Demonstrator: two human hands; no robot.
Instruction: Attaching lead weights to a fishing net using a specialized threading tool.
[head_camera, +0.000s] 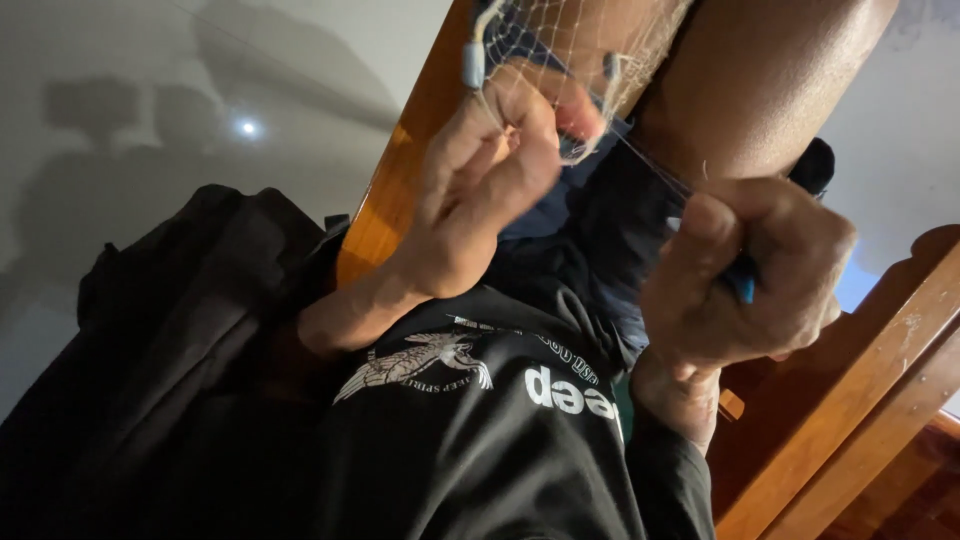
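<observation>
1. The left hand (480, 190) was pinched shut on the fine mesh of a fishing net (560, 60), thumb and fingertips pressed together just below a small grey sinker (473, 63) on the net's edge. The net hung over the person's bare thigh (760, 80) and a wooden chair frame (400, 190).
2. The right hand (740, 275) was closed in a fist around a blue-handled tool (742, 285), mostly hidden; a taut thin line (650, 165) ran from it up to the pinched mesh.
3. The line looked hard-strained, so a sharper pull could probably have snapped it or torn a mesh cell.
4. The pinch was small and on slippery thread; if it had slipped, the tension would likely have been lost and the knot loosened.
5. The taut line crossed close to the thigh and the fingers, so it might have cut into skin.
6. Light was poor and the mesh nearly invisible, so the tool could have caught the wrong strand.
</observation>
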